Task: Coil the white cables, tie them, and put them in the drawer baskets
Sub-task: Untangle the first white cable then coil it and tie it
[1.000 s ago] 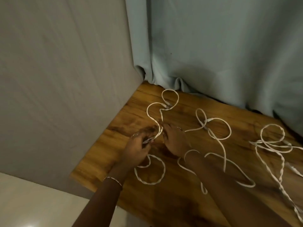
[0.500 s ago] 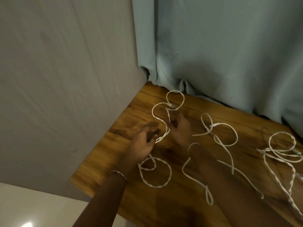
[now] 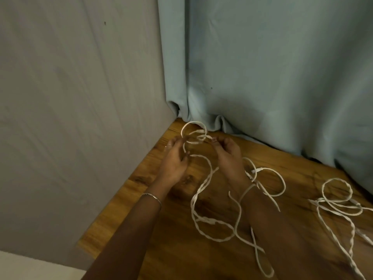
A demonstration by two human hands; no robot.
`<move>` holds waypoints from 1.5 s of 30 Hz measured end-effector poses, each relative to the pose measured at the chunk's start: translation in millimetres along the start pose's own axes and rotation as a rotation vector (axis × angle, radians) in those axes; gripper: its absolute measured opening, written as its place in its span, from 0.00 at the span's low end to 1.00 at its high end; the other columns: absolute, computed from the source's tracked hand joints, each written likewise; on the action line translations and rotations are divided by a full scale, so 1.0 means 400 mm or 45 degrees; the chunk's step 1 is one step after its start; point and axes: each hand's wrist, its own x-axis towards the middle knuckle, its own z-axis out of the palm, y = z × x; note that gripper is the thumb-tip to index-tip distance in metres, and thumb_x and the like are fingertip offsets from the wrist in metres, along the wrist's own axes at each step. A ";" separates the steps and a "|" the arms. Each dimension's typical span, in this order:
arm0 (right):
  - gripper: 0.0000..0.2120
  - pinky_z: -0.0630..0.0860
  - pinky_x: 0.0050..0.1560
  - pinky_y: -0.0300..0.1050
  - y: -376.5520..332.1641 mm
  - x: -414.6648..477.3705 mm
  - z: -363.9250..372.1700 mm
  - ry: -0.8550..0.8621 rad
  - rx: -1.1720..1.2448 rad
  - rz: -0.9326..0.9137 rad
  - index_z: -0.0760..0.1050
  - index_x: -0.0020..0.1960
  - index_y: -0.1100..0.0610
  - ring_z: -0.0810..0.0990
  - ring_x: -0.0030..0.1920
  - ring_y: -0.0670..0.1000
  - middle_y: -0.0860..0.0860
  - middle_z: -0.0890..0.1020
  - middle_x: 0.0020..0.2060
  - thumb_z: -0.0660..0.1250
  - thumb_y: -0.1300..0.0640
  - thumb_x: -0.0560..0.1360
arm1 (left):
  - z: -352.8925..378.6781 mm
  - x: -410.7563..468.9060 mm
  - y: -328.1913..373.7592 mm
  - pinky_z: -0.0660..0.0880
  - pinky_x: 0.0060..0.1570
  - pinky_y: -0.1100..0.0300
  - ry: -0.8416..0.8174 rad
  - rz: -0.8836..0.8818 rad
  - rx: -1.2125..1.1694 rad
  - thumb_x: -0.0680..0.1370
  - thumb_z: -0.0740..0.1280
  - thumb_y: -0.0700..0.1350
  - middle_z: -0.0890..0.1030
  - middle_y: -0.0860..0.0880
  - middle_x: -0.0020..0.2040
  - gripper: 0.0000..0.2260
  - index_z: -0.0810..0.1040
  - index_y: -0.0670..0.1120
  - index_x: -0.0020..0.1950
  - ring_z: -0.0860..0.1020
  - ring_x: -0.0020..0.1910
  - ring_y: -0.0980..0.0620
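A long white cable (image 3: 203,186) runs in loose loops over the wooden tabletop (image 3: 141,186). Its far end is lifted off the wood as a small coil (image 3: 194,134) between my hands. My left hand (image 3: 174,160) pinches the coil's left side with thumb and fingers. My right hand (image 3: 228,154) pinches the right side, fingertips pointing at the coil. Part of the cable lies across my right wrist. A second white cable (image 3: 339,201) lies in a tangled pile at the right.
A grey wall (image 3: 80,98) borders the table on the left, and a pale blue curtain (image 3: 262,67) hangs down to the table's far edge. The table's left front corner is near the bottom left. No drawer or basket is in view.
Both hands rose from the tabletop and moved toward the far corner, drawing the cable end up into a small coil. The loop near my left wrist got pulled out straighter.
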 end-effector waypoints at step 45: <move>0.29 0.71 0.54 0.36 -0.023 -0.063 0.076 -0.309 -0.897 -1.003 0.69 0.71 0.51 0.75 0.58 0.49 0.52 0.76 0.63 0.69 0.63 0.71 | -0.090 0.020 0.035 0.81 0.46 0.57 -0.109 -0.317 -0.655 0.82 0.60 0.40 0.83 0.43 0.51 0.10 0.76 0.42 0.62 0.83 0.47 0.48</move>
